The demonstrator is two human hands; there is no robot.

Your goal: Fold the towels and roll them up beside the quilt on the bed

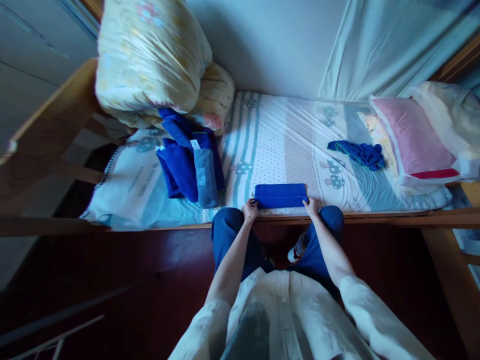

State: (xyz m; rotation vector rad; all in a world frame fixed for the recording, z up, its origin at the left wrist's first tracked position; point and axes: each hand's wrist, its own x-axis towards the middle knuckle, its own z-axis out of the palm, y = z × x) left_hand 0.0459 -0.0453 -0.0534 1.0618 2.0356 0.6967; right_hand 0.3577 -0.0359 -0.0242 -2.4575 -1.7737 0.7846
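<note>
A blue towel (280, 192), folded into a narrow flat rectangle, lies at the near edge of the bed. My left hand (250, 210) pinches its near left corner. At the near right corner, the fingers of my right hand (310, 206) are closed on the fabric. A fold line runs lengthwise across the towel. To the left lie several folded blue cloths (180, 167), with a grey-blue folded towel (206, 177) on top of them. A crumpled dark blue cloth (360, 154) with a green edge rests farther right on the sheet.
The patterned bed sheet (270, 135) spreads under everything. A bulky yellow quilt (153, 55) is piled at the left end, and a pink pillow (416, 135) sits at the right end. A wooden bed rail (393, 218) runs along the front, above a dark red floor.
</note>
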